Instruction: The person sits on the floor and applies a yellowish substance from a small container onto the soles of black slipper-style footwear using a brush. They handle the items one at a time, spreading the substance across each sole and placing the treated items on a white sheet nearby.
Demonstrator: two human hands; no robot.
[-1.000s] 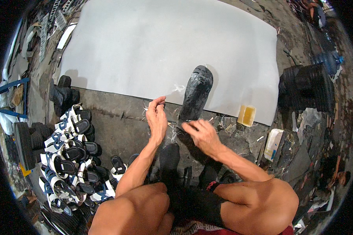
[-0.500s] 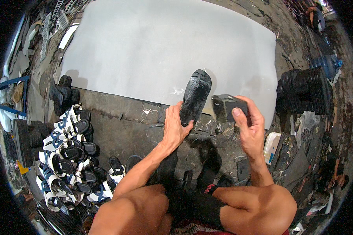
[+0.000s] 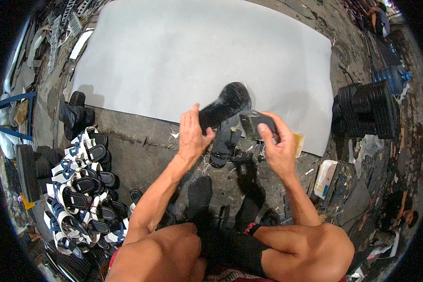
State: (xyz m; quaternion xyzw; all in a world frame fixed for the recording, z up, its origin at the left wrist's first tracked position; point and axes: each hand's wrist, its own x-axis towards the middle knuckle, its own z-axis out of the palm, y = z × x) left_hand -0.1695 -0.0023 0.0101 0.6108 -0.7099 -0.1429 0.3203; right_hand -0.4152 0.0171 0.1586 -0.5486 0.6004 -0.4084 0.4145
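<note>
My left hand (image 3: 191, 137) grips a black shoe sole (image 3: 233, 99) by its near left end. The sole slants up to the right over the grey sheet (image 3: 174, 61), and its face looks shiny in patches. Between thumb and fingers of my right hand (image 3: 282, 152) is a dark rectangular block (image 3: 257, 125) with yellowish smears on its side. That block sits just right of the sole, very close to it; whether they touch is unclear. Behind the right hand a yellowish tub (image 3: 298, 144) shows in part. Dark pieces (image 3: 225, 140) lie on the floor below the sole.
White and black sandals (image 3: 80, 188) are heaped at the left. Black soles (image 3: 364, 110) stand in a row at the right, near a blue plastic bottle (image 3: 391, 77). A white container (image 3: 325, 178) lies right of my forearm. Scraps litter the floor around the sheet.
The sole has swung from nearly upright to a slant, its held end shifting left with my left hand. My right hand and the block have moved left toward it, uncovering the yellowish tub.
</note>
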